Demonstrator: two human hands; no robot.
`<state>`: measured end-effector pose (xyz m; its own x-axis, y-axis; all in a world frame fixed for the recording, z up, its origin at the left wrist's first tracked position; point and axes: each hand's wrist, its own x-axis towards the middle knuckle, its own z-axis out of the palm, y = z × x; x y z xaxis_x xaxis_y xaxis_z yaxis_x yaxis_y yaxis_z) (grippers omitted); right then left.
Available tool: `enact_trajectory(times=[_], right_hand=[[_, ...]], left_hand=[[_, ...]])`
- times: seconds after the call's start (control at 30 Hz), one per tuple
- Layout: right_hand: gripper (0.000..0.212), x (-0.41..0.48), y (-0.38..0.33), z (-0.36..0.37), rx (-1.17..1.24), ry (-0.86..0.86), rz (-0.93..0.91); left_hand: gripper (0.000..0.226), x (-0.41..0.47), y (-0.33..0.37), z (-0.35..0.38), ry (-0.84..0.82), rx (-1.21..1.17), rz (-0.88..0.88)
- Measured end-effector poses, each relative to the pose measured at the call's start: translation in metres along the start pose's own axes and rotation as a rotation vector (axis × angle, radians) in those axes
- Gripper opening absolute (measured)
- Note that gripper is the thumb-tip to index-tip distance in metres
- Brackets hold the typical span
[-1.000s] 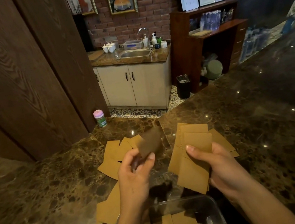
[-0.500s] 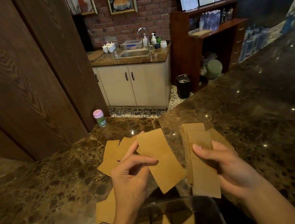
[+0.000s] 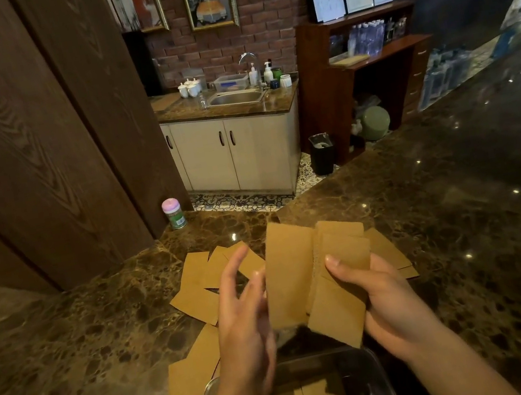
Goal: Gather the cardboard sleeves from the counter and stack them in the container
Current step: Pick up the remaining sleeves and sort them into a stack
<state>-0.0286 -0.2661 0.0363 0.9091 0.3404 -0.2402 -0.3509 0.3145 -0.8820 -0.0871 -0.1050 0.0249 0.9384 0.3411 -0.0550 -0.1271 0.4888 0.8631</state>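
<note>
Cardboard sleeves (image 3: pixel 338 309) fan from the right hand (image 3: pixel 393 309), left hand (image 3: pixel 244 332) loose alongside.

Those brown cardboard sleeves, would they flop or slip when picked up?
Probably stiffish: the sleeve beside the left hand stands upright, unbent. Likely light: the right hand grips a fanned stack. They may slide on the glossy counter.

Tan cardboard sleeves (image 3: pixel 193 278) lie scattered — some fanned upright above the clear container (image 3: pixel 381 375), others inside.

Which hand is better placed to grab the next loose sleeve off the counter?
Left. The left hand has straight fingers and loose sleeves lie beside it; the right hand grips the stack.
</note>
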Motion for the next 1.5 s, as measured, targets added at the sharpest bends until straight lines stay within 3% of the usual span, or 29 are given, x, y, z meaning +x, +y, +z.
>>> enact_trajectory(times=[0.1,0.27,0.37,0.5,0.6,0.7,0.87,0.97,1.07,1.17,1.23,1.33,1.4,1.5], right_hand=[[0.041,-0.001,0.003,0.002,0.051,0.085,-0.031],[0.038,-0.006,0.004,0.001,0.009,0.072,-0.029],[0.038,-0.006,-0.001,-0.007,-0.011,0.085,-0.067],[0.038,-0.004,-0.016,-0.016,-0.111,0.026,-0.092],[0.043,-0.003,-0.023,-0.015,-0.232,-0.067,-0.041],[0.038,-0.003,-0.022,-0.008,-0.322,-0.138,0.023],[0.037,-0.005,-0.008,0.008,-0.339,-0.152,-0.001],[0.035,-0.007,0.002,0.018,-0.257,-0.156,-0.025],[0.04,-0.006,0.005,0.024,-0.265,-0.146,-0.061],[0.036,-0.006,0.007,0.024,-0.49,-0.165,-0.18],[0.05,-0.007,0.004,0.022,-0.805,-0.153,-0.269],[0.09,-0.005,0.002,0.018,-1.14,-0.141,-0.348],[0.095,-0.008,0.0,0.014,-1.175,-0.171,-0.399],[0.098,-0.012,-0.007,0.005,-1.155,-0.328,-0.452]], left_hand=[[0.058,-0.001,-0.008,0.002,-0.025,0.072,-0.041],[0.042,0.003,-0.016,0.0,0.114,0.096,-0.014],[0.036,0.009,-0.014,-0.011,0.164,0.262,0.061],[0.04,0.011,-0.001,-0.02,-0.025,0.628,0.204],[0.044,0.012,0.009,-0.018,-0.144,0.71,0.19],[0.05,0.011,0.011,-0.007,-0.14,0.554,0.106],[0.035,0.008,-0.002,0.014,0.034,0.277,0.013],[0.052,0.005,-0.008,0.023,0.11,0.22,-0.092],[0.059,0.001,-0.006,0.028,0.065,0.133,-0.175],[0.05,-0.003,-0.006,0.03,0.017,0.13,-0.18],[0.042,-0.005,-0.006,0.029,-0.006,0.093,-0.185],[0.031,-0.004,-0.004,0.025,-0.071,0.056,-0.213],[0.031,-0.004,0.0,0.023,-0.101,0.068,-0.202],[0.052,-0.001,0.007,0.02,-0.139,0.11,-0.13]])
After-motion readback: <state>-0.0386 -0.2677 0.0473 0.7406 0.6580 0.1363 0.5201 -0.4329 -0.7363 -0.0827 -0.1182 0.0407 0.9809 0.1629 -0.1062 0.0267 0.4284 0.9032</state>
